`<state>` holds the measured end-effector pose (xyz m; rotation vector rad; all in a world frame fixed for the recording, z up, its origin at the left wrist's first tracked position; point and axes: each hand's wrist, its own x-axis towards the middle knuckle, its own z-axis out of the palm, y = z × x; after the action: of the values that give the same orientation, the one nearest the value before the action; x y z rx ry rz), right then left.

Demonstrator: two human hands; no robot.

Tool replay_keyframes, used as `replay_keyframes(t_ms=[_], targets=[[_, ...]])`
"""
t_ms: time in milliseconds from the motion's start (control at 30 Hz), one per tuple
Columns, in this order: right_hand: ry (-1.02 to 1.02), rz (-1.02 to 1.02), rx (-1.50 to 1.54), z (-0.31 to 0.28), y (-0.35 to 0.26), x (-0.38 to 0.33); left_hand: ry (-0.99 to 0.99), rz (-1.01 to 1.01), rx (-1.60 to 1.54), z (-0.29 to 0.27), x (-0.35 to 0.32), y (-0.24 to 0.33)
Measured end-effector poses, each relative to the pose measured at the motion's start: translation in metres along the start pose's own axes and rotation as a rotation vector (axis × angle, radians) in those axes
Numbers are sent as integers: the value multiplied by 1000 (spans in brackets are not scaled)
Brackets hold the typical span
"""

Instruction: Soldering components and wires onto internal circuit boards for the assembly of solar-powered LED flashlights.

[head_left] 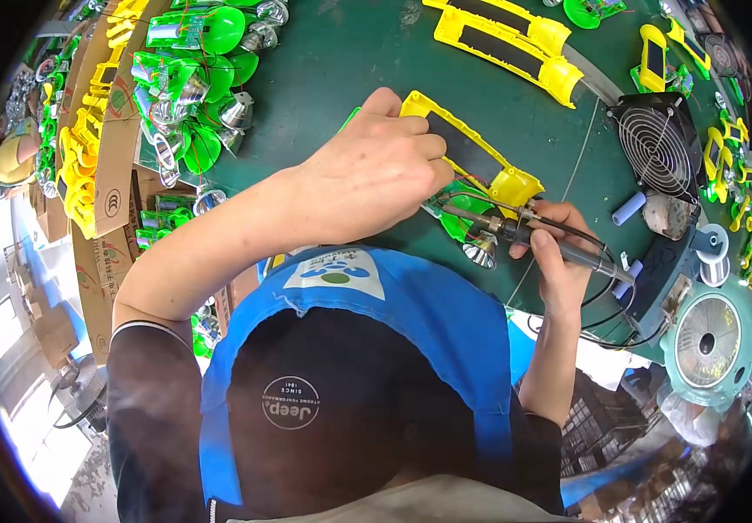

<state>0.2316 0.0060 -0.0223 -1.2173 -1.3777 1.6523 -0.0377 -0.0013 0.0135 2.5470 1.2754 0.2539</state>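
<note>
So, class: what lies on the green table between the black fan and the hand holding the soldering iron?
In the head view, a small pale-blue cylinder lies on the table between the fan and the right hand.

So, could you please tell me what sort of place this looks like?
Probably a small electronics assembly bench. The right hand holds a soldering iron to a yellow frame that the left hand steadies, a small fan stands beside them, and green parts are piled on the green table.
</note>
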Motion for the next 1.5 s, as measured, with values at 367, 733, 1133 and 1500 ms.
replay_keyframes(t_ms=[367,733,1133,1500], targets=[[101,-52,269,-8,15,-10,55,9,43,3,-2,2],[426,-503,113,-22,2,4,255,25,-324,-11,1,-9],[309,-794,-178,3,2,84,260,114,-15,-19,-25,-20],[456,-636,-193,-12,34,43,616,-285,-555,-42,22,-47]])
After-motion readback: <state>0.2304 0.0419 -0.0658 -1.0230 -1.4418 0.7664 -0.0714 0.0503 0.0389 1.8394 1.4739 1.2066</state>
